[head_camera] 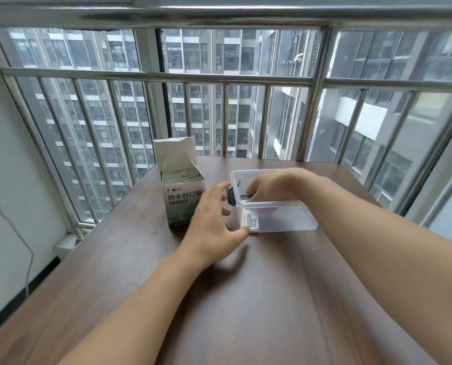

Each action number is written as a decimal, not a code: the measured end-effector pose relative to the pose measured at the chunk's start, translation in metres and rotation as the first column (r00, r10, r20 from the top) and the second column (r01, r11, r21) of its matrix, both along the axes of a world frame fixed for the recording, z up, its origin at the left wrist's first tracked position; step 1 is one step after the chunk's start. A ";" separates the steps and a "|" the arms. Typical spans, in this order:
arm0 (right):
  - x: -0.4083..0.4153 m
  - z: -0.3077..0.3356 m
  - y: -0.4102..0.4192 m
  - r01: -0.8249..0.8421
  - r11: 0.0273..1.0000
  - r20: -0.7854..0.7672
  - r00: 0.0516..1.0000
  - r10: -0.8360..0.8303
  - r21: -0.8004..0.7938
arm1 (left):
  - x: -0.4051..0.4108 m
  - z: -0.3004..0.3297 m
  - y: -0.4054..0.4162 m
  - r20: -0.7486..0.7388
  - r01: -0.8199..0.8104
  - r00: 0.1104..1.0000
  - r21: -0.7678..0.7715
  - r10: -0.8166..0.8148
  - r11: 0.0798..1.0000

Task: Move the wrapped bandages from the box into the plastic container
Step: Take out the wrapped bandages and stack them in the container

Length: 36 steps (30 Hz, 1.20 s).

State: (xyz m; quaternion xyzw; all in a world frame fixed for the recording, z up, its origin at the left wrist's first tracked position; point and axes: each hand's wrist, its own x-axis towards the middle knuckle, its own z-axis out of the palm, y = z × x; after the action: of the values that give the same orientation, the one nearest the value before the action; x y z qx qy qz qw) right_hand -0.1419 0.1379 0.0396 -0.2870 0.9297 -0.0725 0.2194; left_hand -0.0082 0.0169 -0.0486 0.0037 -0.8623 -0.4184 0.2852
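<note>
An open white and green bandage box stands on the brown table, with several wrapped bandages showing at its top. Right of it sits a clear plastic container with a few wrapped bandages lying in its near left corner. My right hand reaches down inside the container, its fingers curled around a wrapped bandage. My left hand sits with spread fingers against the container's left end, thumb at its lower corner.
The wooden table ends at a steel railing and windows behind the box and container. A white wall with a hanging cable is on the left. A black clip sits on the container's left wall.
</note>
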 end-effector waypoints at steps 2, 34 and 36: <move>-0.001 0.000 -0.002 0.034 0.999 0.074 0.997 -0.034 -0.007 | -0.001 -0.001 0.000 0.003 0.007 1.000 0.006 -0.007 1.000; 0.065 0.028 -0.048 -0.517 0.750 -0.480 0.823 0.303 -0.413 | 0.008 0.024 -0.058 -0.046 -0.297 0.943 0.324 0.328 0.898; 0.063 0.026 -0.048 -0.506 0.757 -0.516 0.815 0.263 -0.413 | 0.002 0.017 -0.057 -0.005 -0.292 0.951 0.315 0.309 0.903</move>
State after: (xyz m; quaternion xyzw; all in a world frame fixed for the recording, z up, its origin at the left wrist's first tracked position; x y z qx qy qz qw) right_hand -0.0789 0.0900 0.0652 -0.5345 0.8146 -0.2148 -0.0677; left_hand -0.0060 -0.0405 -0.0317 0.1698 -0.7667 -0.4997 0.3656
